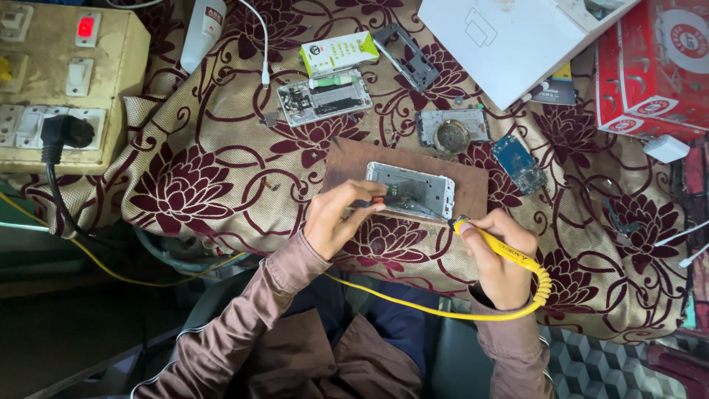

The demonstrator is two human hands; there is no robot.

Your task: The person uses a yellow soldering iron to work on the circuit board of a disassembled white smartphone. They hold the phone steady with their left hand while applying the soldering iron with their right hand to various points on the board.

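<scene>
- A small green-and-white box point(339, 52) lies at top centre on the floral cloth.
- Red-and-white cartons point(653, 66) are stacked at the top right corner.

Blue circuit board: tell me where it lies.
In the head view the blue circuit board lies on the floral cloth, right of the brown board, below the grey panel with a round part.
</scene>
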